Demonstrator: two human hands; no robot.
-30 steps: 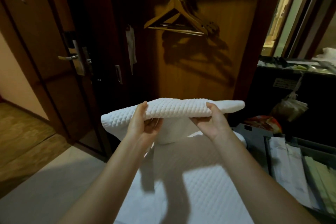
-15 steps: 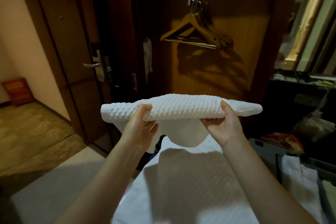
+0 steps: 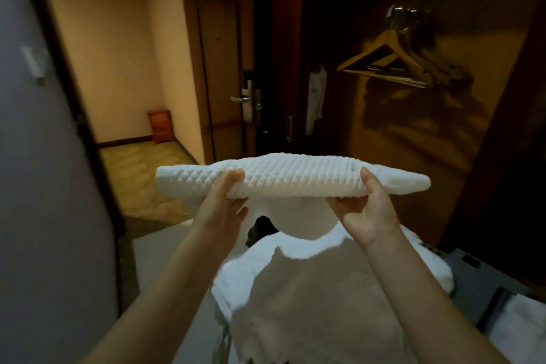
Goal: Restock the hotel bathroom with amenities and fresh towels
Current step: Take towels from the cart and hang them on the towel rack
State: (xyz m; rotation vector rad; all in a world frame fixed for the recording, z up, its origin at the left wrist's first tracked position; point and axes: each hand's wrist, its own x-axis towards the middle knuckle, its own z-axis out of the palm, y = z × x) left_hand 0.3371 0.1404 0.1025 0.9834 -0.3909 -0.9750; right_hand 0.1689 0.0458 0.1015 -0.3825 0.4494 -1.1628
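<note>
The person holds a folded white towel (image 3: 292, 176) out level in front of them, gripping it with both hands. The left hand (image 3: 220, 207) grasps it toward its left end, with the thumb lying over the waffle weave on top and the fingers curled beneath. The right hand (image 3: 370, 211) grasps it toward the right end the same way, thumb up over the near edge and fingers tucked under. Both ends stick out past the hands, and the right one tapers to a flatter tip. Between the two hands a loose layer of the towel sags in a soft curve.

Directly below the hands and forearms lies a pile of white towels (image 3: 310, 298), partly in shadow. Just right of the right forearm a corner of a grey cart (image 3: 472, 272) shows. Beyond the right hand, wooden hangers (image 3: 387, 59) hang against a brown panel. Beyond the left hand is a dark door with a metal door handle (image 3: 240, 99). Farther left, a red box (image 3: 161, 125) stands on the patterned floor against the wall.
</note>
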